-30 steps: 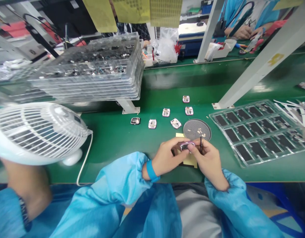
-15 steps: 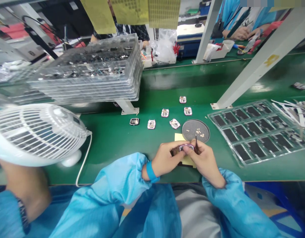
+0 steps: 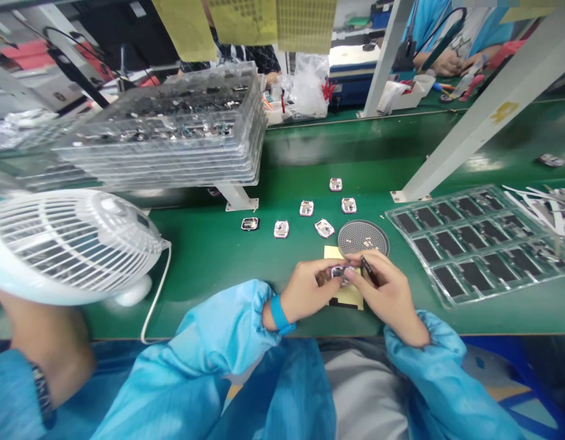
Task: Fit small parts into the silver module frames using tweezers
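My left hand [image 3: 305, 292] is closed on a small watch case [image 3: 337, 272], its open side facing up with shiny parts inside. My right hand [image 3: 389, 293] grips black tweezers [image 3: 369, 270] between its fingers, while its thumb presses on the right side of the case. Fingers hide part of the case and the tweezers' tips. Beneath both hands lies a yellow paper pad [image 3: 350, 298]. Just beyond them, a round grey perforated dish [image 3: 356, 232] holds several tiny pale pieces.
Several similar watch cases [image 3: 281, 229] are scattered beyond my hands. A clear tray of dark screens [image 3: 461, 238] lies right. On the left stand a white fan [image 3: 76, 244] and, behind it, stacked clear trays [image 3: 172, 143]. A slanted white post [image 3: 475, 116] rises at right. Another person's arm [image 3: 48, 348] shows at left.
My right hand has shifted slightly right, and the tweezers have tipped from upright to a slant. The watch case stays in my left hand, now showing more of its inside.
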The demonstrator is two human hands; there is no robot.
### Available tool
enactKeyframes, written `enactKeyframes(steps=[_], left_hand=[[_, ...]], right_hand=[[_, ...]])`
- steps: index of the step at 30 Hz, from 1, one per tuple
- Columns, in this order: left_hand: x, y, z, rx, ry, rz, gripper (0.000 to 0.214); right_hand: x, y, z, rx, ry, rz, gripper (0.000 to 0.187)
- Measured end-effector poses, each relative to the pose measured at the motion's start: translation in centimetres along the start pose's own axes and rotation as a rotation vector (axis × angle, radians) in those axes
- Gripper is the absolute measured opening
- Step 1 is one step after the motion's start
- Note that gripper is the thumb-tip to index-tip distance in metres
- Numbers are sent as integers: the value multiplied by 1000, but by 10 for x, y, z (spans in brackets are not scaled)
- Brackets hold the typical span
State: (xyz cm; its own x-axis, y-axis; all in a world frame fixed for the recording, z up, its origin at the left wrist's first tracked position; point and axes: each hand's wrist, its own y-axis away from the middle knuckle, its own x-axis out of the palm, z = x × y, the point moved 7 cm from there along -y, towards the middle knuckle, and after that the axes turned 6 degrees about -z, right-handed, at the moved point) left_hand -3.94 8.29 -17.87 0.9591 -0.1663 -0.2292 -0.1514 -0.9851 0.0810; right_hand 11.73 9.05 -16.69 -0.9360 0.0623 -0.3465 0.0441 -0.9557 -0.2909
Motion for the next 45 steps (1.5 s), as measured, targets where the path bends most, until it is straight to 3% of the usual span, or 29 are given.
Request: enactKeyframes(steps=[2, 7, 11, 16, 20, 39, 45], left_hand=[[2, 0, 0, -3, -6, 25, 36], [4, 0, 6, -30, 12, 19, 34], [4, 0, 2, 25, -56, 18, 32], [2, 1, -8, 140, -182, 8, 35], [1, 2, -7, 157, -215, 8, 34], [-2, 1, -10, 255, -292, -9, 36], [0, 0, -8, 267, -333, 0, 37]], right_hand=[[-3, -1, 3, -65, 28, 25, 10], [-16, -2, -3, 7, 122, 5, 9], [-22, -5, 8, -79, 125, -52, 7], [-9, -6, 20, -225, 108, 105, 6], [-6, -3, 16, -274, 140, 138, 6], [-1, -2, 14, -304, 165, 186, 9], [5, 0, 5, -248, 204, 300, 10]])
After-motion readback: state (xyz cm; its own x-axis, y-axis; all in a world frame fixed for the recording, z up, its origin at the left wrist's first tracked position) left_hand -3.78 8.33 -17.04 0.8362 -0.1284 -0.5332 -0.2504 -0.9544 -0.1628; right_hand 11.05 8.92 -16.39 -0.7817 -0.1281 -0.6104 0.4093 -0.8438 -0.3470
